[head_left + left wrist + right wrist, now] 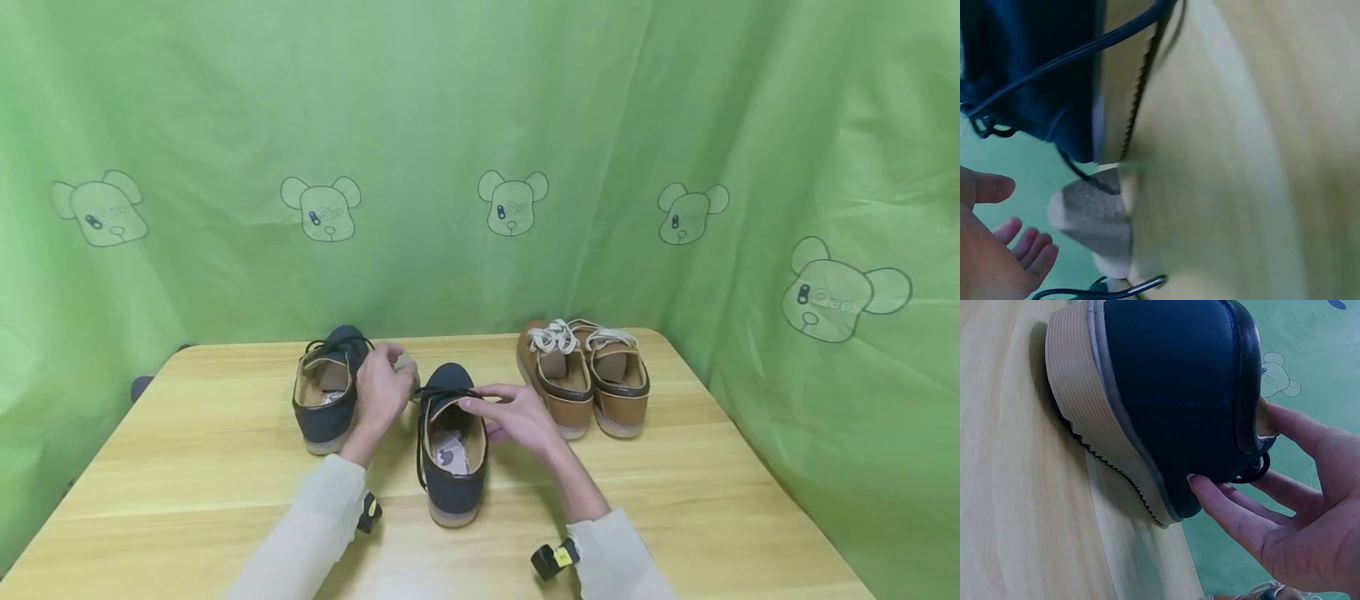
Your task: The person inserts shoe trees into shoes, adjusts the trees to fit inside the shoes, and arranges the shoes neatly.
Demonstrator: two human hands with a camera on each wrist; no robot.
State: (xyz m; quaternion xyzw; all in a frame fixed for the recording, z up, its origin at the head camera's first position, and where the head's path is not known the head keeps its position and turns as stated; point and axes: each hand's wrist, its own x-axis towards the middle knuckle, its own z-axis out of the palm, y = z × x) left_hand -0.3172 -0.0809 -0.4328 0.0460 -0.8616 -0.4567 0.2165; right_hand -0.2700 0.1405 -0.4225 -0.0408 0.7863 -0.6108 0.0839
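A navy lace-up shoe [454,492] stands in the middle of the table with its heel toward me. My right hand [521,419] holds it at the collar, thumb at the opening and fingers along the outer side [1179,412]. Between this shoe and a second navy shoe [322,427] on the left is my left hand [382,387]. Its thumb and fingers are apart in the left wrist view, with nothing between them. Close by those fingers is a grey-beige block [1094,219]. A brown insert [333,378] fills the front of the left shoe.
Two tan shoes [566,408] with white laces stand side by side at the back right. A green curtain [420,108] with printed bear heads hangs behind the wooden table [225,492] and along its sides.
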